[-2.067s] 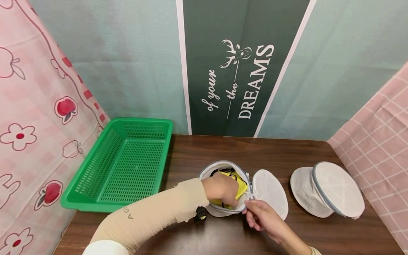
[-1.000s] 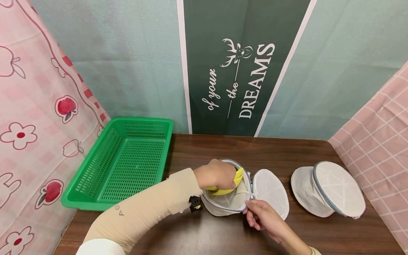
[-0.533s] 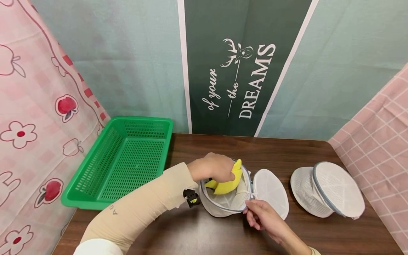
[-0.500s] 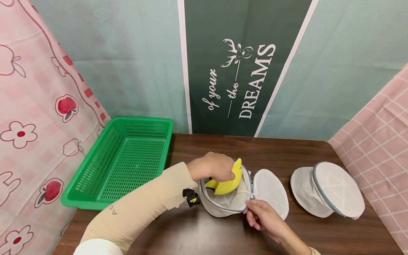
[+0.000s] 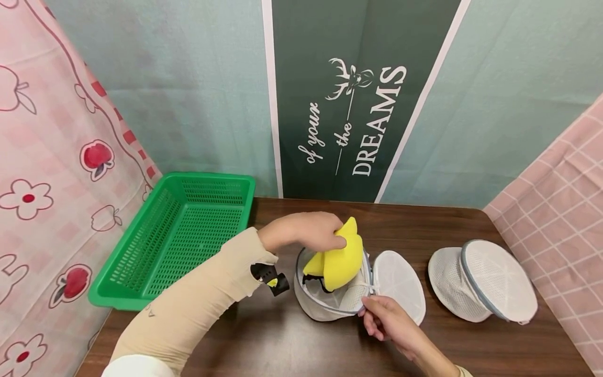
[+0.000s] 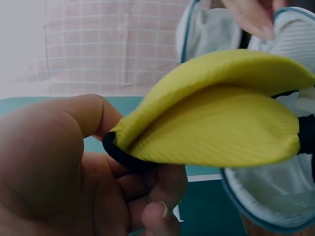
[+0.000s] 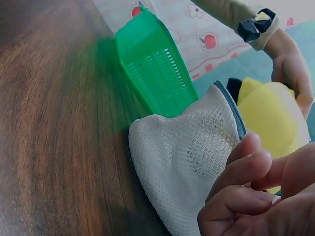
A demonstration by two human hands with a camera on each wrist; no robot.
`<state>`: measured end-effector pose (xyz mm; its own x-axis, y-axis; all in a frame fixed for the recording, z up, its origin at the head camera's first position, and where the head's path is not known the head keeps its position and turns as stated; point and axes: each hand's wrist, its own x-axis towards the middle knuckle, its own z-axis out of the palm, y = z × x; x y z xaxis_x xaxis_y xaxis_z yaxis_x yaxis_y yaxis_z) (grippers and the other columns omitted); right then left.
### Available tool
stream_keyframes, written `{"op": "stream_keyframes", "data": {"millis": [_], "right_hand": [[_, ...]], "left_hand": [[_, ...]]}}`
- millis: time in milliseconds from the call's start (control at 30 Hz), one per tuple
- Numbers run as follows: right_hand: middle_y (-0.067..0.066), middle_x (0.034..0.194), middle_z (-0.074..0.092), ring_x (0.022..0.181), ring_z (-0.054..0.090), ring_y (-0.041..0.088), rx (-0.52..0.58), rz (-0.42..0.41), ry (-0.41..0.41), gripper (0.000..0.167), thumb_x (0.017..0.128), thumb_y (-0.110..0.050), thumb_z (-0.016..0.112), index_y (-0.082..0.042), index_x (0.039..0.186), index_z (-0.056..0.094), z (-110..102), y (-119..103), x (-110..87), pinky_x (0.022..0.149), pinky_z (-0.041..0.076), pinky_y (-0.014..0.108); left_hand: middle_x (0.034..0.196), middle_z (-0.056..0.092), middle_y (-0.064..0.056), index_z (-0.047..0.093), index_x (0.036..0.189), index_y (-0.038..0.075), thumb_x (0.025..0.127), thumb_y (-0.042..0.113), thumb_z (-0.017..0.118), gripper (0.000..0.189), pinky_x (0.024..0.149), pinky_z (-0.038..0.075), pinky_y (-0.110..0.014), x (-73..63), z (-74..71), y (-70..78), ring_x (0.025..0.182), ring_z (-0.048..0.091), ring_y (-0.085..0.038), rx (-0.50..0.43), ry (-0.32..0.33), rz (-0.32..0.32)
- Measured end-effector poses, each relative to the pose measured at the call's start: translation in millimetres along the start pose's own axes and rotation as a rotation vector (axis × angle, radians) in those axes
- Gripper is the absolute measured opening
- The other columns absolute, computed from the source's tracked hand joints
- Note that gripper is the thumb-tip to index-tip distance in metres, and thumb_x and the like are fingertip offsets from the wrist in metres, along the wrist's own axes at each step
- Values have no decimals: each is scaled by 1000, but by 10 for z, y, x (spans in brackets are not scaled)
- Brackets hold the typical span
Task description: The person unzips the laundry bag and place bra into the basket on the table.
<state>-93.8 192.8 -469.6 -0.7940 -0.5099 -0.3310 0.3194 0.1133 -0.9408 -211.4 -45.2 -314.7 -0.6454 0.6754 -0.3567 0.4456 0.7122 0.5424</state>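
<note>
My left hand (image 5: 313, 231) pinches a yellow bra (image 5: 345, 262) with black trim, its cups nested together. It hangs partly above the mouth of a white mesh laundry bag (image 5: 314, 310), with its lower end still within the rim. In the left wrist view, thumb and fingers grip the black-edged end of the bra (image 6: 221, 130). The bag stands upright, its round lid (image 5: 400, 287) folded back on the right. My right hand (image 5: 388, 320) pinches the bag's zip edge at the near right. The right wrist view shows the mesh side of the bag (image 7: 179, 152) close up.
A green plastic basket (image 5: 249, 209) with slotted walls stands at the left on the brown wooden table (image 5: 292, 345). At the right is a second white mesh bag (image 5: 454, 285) with its lid (image 5: 501, 280) tilted over it. Curtains border the table on three sides.
My left hand has gone down into the bag, gripped the yellow bra and drawn it up above the rim, moving away and slightly left. My right hand has stayed at the bag's edge.
</note>
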Motion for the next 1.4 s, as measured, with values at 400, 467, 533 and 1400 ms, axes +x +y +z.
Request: {"op": "stream_keyframes", "data": {"millis": [400, 467, 533, 1400], "right_hand": [[-8, 62, 57, 49, 45, 0, 4, 4, 12, 30, 110, -21, 40, -8, 89, 57, 8, 6, -10, 46, 35, 14], [-8, 62, 57, 49, 45, 0, 3, 3, 13, 29, 110, -21, 40, -8, 89, 57, 9, 4, -10, 45, 35, 14], [-8, 62, 57, 49, 45, 0, 2, 2, 12, 29, 110, -21, 40, -9, 89, 57, 10, 2, -11, 45, 34, 14], [-7, 62, 56, 50, 44, 2, 1, -18, -3, 28, 110, -19, 40, -7, 90, 56, -7, 2, -4, 45, 33, 16]], "left_hand": [[80, 59, -5, 65, 97, 4, 101, 15, 50, 18, 65, 49, -25, -265, -367, -7, 71, 56, -16, -102, 31, 26], [81, 59, -4, 65, 98, 5, 101, 14, 49, 19, 65, 49, -25, -320, -422, -12, 72, 57, -16, -99, 40, 13], [82, 60, -5, 65, 98, 4, 101, 14, 49, 20, 66, 49, -26, -379, -476, -11, 73, 57, -16, -91, 48, 6], [83, 55, -9, 62, 99, 2, 102, 17, 45, 23, 64, 41, -31, -1021, -1150, -297, 66, 46, -20, 40, 239, -194]]}}
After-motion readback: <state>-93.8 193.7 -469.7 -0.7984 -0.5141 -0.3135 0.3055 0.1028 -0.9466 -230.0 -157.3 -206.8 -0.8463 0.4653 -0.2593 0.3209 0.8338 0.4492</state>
